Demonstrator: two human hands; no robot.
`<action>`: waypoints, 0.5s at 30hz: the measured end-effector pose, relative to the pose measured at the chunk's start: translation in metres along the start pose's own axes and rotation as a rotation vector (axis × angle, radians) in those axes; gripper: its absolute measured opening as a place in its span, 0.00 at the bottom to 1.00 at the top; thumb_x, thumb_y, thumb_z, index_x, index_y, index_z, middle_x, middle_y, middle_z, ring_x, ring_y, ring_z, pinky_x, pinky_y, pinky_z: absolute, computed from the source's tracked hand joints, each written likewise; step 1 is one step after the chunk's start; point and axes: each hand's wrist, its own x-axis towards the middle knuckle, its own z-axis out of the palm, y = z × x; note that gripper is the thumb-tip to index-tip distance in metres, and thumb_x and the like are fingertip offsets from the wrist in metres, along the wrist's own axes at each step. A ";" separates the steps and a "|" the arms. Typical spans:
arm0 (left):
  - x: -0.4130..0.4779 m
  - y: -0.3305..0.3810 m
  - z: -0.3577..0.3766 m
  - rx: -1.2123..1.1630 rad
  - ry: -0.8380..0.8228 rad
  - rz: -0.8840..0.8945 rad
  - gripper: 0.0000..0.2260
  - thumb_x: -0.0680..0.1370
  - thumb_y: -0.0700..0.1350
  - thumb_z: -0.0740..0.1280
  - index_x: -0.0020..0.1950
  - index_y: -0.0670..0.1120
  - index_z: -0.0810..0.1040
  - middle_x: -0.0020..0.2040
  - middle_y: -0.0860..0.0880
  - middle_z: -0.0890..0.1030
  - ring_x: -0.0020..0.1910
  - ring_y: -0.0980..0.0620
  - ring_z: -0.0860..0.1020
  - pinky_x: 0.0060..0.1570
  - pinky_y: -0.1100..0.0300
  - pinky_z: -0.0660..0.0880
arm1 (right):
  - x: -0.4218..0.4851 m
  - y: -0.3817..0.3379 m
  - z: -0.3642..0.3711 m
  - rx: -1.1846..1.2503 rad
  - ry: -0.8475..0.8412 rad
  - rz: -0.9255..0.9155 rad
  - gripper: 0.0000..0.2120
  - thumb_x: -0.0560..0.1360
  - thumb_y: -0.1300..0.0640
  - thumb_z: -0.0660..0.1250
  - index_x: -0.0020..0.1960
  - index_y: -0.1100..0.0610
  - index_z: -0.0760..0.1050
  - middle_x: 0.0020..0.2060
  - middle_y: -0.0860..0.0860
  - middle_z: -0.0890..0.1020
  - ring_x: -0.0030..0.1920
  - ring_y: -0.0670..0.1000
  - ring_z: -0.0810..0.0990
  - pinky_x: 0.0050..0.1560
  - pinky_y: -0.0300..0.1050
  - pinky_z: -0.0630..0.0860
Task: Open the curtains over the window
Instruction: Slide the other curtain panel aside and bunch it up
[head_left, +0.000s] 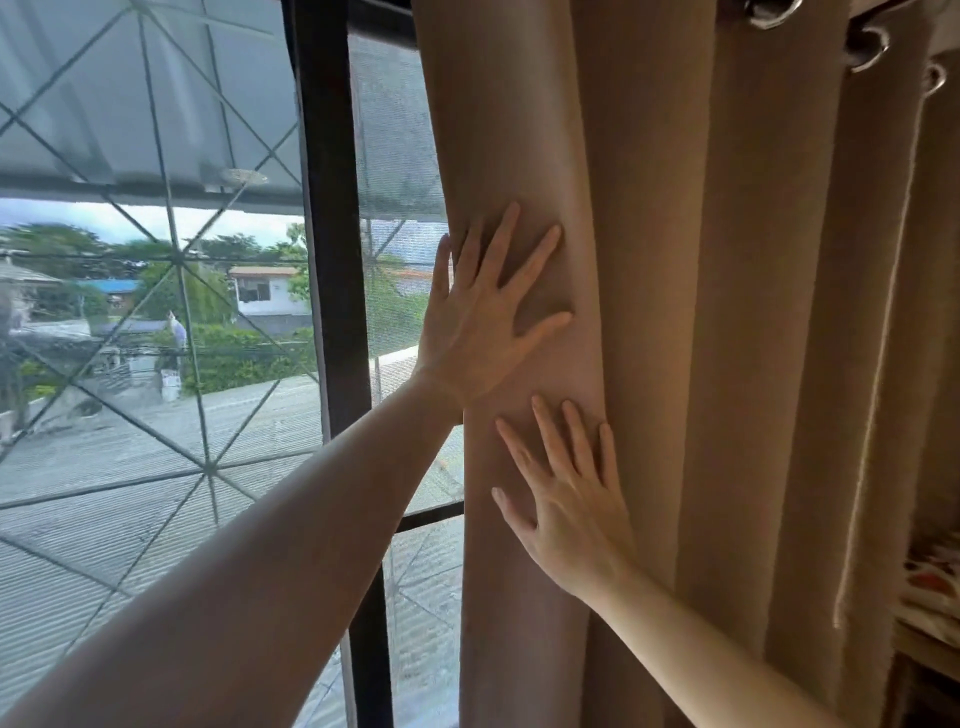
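A tan curtain (701, 312) hangs in bunched vertical folds on the right half of the view, with metal eyelets at its top. The window (156, 312) to its left is uncovered, showing a dark frame, a diamond-pattern grille and roofs outside. My left hand (483, 322) lies flat on the curtain's left fold, fingers spread, thumb at the fold's edge. My right hand (566, 499) presses flat on the same fold just below, fingers spread and pointing up. Neither hand grips the cloth.
A dark vertical window post (332, 260) stands left of the curtain, with a mesh screen pane (395, 156) behind it. A patterned cloth on a shelf (930, 587) shows at the right edge, beside the curtain.
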 end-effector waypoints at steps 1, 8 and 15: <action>0.003 0.007 0.005 0.007 0.002 -0.004 0.37 0.84 0.75 0.53 0.90 0.60 0.55 0.91 0.45 0.54 0.89 0.37 0.56 0.88 0.36 0.53 | 0.000 0.008 0.002 0.005 0.002 0.001 0.33 0.86 0.33 0.52 0.88 0.42 0.54 0.89 0.52 0.52 0.87 0.59 0.49 0.84 0.69 0.50; 0.024 0.051 0.038 0.010 0.008 -0.035 0.37 0.84 0.75 0.53 0.90 0.61 0.55 0.91 0.46 0.54 0.89 0.38 0.56 0.87 0.34 0.52 | 0.002 0.066 0.010 0.010 -0.010 -0.003 0.32 0.86 0.33 0.51 0.88 0.41 0.55 0.89 0.51 0.51 0.88 0.59 0.47 0.84 0.69 0.50; 0.045 0.086 0.079 -0.026 -0.006 -0.020 0.37 0.84 0.75 0.54 0.90 0.61 0.54 0.91 0.46 0.54 0.90 0.38 0.55 0.88 0.36 0.51 | 0.007 0.117 0.021 -0.020 -0.007 0.017 0.33 0.86 0.34 0.54 0.88 0.42 0.56 0.89 0.53 0.53 0.87 0.60 0.49 0.84 0.68 0.51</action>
